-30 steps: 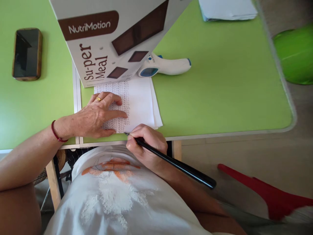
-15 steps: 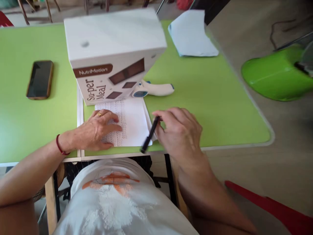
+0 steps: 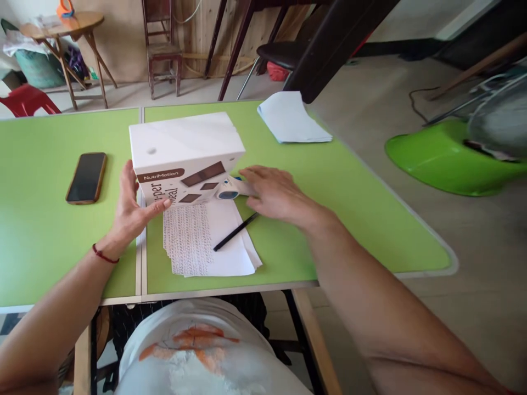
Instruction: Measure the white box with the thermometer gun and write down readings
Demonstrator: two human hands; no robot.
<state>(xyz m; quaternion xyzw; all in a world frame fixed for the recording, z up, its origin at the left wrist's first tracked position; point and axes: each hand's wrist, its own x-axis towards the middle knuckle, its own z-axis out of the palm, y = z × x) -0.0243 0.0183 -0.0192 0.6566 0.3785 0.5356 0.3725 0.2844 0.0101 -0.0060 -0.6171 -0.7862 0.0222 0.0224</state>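
Observation:
My left hand (image 3: 134, 206) is at the left side of a white NutriMotion box (image 3: 187, 142), thumb on its printed front and fingers along its side. My right hand (image 3: 280, 195) is around the handle of a white and blue handheld infrared thermometer (image 3: 230, 189), fingers above and thumb below. The thermometer lies against the box's right side; the hand hides most of its handle. In front of the box are sheets of paper (image 3: 230, 260) covered on the left with small handwriting. A black pen (image 3: 234, 233) lies slantwise on them.
A phone (image 3: 86, 178) in a brown case lies on the green table (image 3: 37, 241), left of the box. Folded white papers (image 3: 292, 118) rest near the far right edge. Beyond stand a round wooden table (image 3: 61, 24), a chair (image 3: 162, 55) and a green plastic object (image 3: 432, 159).
My right hand has let go of the pen, now on the papers, and moved to the thermometer. My left hand has left the papers for the box. The view has tilted up.

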